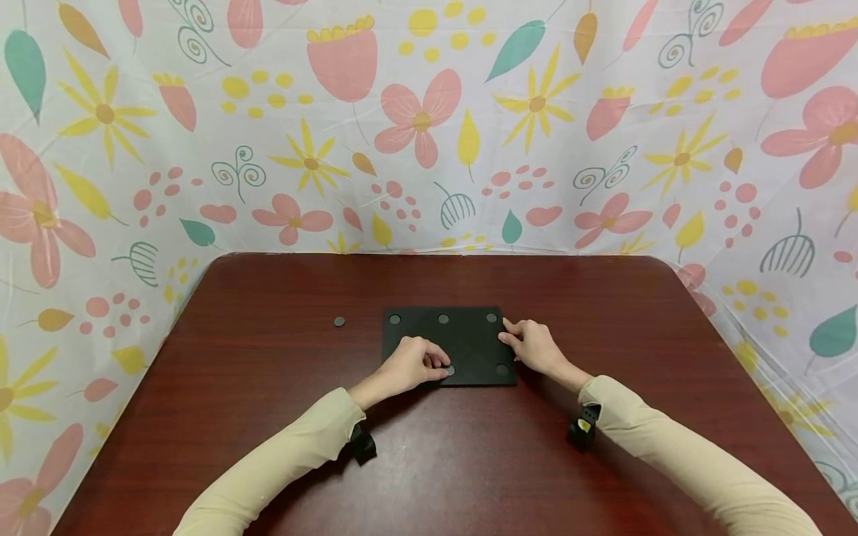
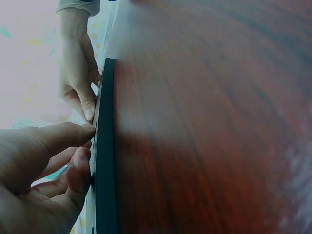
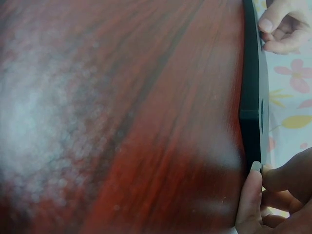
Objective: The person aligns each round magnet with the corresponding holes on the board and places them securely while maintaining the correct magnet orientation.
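Note:
A thin black rectangular board (image 1: 469,342) lies flat on the table. My left hand (image 1: 410,362) reaches over its lower left part, with thumb and fingertips at a small grey disc (image 1: 450,370) by the near edge. In the left wrist view, the left fingers (image 2: 73,170) meet the board's face, and the disc itself is hidden. My right hand (image 1: 536,346) grips the board's right edge; its thumb and fingers are at the rim in the right wrist view. More grey discs (image 1: 444,319) sit along the far edge. The lower left corner is hidden by my left hand.
A loose grey disc (image 1: 339,321) lies on the reddish-brown table (image 1: 281,327), left of the board. A darker round spot (image 1: 503,368) marks the board's near right corner. A flower-patterned curtain (image 1: 422,186) hangs behind and beside the table. Dark straps with devices (image 1: 363,444) circle both wrists.

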The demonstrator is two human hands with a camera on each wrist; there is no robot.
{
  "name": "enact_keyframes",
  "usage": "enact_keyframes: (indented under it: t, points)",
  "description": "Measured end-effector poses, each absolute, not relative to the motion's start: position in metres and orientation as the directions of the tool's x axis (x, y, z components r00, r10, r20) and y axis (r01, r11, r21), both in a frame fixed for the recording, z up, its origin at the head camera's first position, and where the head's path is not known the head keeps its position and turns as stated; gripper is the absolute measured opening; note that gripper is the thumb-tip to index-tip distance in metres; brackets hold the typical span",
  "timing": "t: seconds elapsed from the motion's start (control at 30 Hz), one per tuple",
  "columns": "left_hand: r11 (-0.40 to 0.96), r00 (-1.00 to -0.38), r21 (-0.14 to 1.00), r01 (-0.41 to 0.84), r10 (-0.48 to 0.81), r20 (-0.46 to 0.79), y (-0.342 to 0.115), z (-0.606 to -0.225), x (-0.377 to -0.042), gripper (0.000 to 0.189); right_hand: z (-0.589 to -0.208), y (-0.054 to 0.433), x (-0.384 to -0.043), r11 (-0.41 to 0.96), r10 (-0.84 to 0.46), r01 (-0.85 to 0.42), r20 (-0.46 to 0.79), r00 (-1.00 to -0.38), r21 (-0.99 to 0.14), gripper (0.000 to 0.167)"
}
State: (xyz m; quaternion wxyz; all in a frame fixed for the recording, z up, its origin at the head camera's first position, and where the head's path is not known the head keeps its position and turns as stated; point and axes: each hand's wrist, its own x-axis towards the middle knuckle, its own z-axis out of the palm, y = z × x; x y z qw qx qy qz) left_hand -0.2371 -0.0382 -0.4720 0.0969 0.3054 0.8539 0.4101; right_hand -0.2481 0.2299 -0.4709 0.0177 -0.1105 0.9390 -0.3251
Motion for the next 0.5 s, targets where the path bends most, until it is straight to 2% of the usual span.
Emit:
enact_keyframes:
  t: [0.5]
  points:
    - [0.446, -0.795, 0.776, 0.445, 0.596, 0.114, -0.0452, -0.4719, -0.2377, 0.008, -0.4705, 0.2290, -0.2475, 0.773, -0.203, -0.180, 0.032, -0.979, -0.609, 0.039]
